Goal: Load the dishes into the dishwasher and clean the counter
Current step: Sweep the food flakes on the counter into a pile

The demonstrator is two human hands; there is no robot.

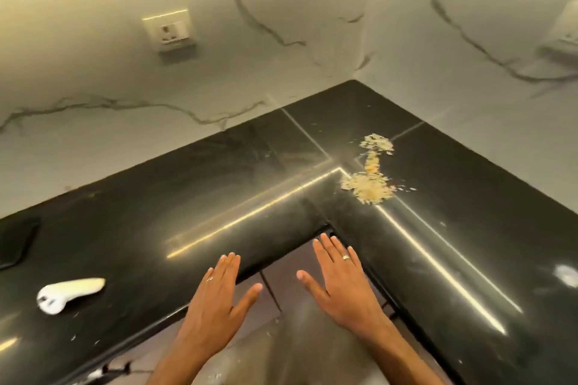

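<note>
Hovering flat and empty at the counter (219, 197) edge, the left hand (215, 294) and right hand (341, 281) spread their fingers. Crumbs (369, 187) lie beyond the right hand, near the corner: loose, light, scattering easily; probably best swept together, not pinched.

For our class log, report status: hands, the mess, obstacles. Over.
Left hand and right hand open, empty. Food spill on black counter corner, unwiped. White tool far left, clear of spill.
</note>
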